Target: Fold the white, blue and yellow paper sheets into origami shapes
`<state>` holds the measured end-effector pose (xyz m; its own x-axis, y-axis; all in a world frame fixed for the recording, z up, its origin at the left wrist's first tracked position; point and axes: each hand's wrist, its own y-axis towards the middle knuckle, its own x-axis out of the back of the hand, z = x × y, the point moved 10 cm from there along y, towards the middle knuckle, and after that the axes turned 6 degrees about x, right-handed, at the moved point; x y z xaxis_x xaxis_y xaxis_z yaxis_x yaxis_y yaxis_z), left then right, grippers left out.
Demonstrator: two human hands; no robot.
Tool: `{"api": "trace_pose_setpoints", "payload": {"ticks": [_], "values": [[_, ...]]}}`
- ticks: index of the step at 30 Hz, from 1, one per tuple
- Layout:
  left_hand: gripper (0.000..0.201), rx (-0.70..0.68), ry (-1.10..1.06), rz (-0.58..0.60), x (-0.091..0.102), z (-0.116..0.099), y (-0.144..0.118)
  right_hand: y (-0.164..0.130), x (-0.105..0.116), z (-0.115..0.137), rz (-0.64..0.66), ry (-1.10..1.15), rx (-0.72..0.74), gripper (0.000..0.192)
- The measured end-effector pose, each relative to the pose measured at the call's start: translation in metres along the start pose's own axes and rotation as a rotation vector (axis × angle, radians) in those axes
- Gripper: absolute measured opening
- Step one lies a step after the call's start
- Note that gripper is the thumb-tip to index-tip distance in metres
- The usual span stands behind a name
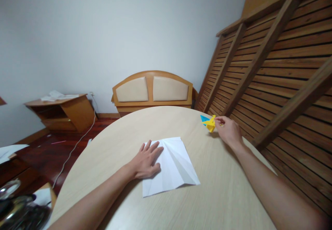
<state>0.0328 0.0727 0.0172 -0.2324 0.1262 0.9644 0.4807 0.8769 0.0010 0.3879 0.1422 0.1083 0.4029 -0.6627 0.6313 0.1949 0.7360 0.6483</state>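
The person's left hand (145, 161) is lying open and flat on the creased white paper sheet (173, 166) near the middle of the round table (223, 195), pinning it, while the right hand (229, 130) is pinching a small yellow-and-blue folded paper figure (209, 122) at the table's far right edge. The work appears to be between folds; a next fold would call for both hands on the sheet.

round wooden table (212, 195): creased white paper (173, 164), yellow-blue origami (209, 122).

Soft, even daylight, pretty bright overall, with no harsh glare. Faint shadows sit under the hands on the table (207, 195). Wide-angle bending at the edges (worst around 3 o'clock), 8 o'clock corner blurry.
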Motion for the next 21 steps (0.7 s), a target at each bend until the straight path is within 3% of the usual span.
{"api": "trace_pose_setpoints", "payload": {"ticks": [4, 6, 9, 12, 16, 21], "values": [[0.073, 0.105, 0.043, -0.004, 0.007, 0.029, 0.005, -0.012, -0.010, 0.052, 0.032, 0.305, 0.101, 0.027], [0.074, 0.112, 0.068, -0.058, 0.014, 0.033, 0.006, -0.022, -0.016, 0.078, 0.071, 0.427, 0.113, 0.028], [0.066, 0.073, 0.018, -0.265, 0.034, 0.019, 0.001, -0.041, -0.022, 0.117, 0.143, 0.547, 0.148, 0.025], [0.057, 0.004, -0.224, -0.431, 0.050, -0.010, -0.013, -0.061, -0.024, 0.150, 0.223, 0.655, 0.178, 0.021], [0.045, -0.023, -0.588, -0.401, 0.048, -0.039, -0.020, -0.088, -0.033, 0.178, 0.351, 0.794, 0.169, 0.019], [0.050, 0.072, -0.809, -0.372, 0.039, -0.032, -0.018, -0.108, -0.044, 0.192, 0.431, 0.925, 0.103, 0.017]]}}
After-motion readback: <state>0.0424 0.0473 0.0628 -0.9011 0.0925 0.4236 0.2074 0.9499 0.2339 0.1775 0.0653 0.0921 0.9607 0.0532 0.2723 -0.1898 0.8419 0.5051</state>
